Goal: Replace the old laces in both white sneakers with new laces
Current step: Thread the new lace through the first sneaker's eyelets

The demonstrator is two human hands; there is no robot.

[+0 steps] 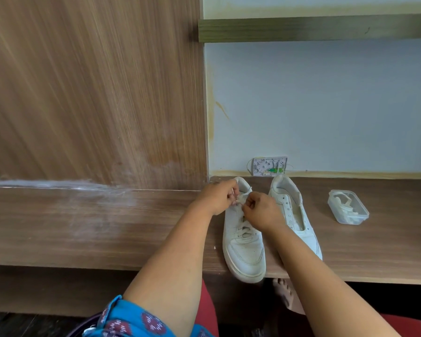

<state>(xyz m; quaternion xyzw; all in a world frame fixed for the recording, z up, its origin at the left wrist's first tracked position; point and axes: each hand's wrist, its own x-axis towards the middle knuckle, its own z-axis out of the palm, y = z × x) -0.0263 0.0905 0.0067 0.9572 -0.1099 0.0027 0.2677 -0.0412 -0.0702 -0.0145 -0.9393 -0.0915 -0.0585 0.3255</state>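
Here, seen from the head camera, a clear plastic tub (348,207) on the wooden desk (107,227) holds loose white laces (345,205). Left of it stand two white sneakers: the unlaced sneaker (292,212), then the laced sneaker (244,244), whose lace ends (240,200) the left hand (219,195) and right hand (260,211) both pinch.

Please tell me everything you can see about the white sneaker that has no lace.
The unlaced sneaker is white, leather-like, with a white sole. It stands upright on the wooden shelf, heel toward the wall, toe toward the person. Its eyelet holes are empty and its mouth gapes open. It stands to the right of the laced sneaker; the right forearm crosses over its toe and hides it.
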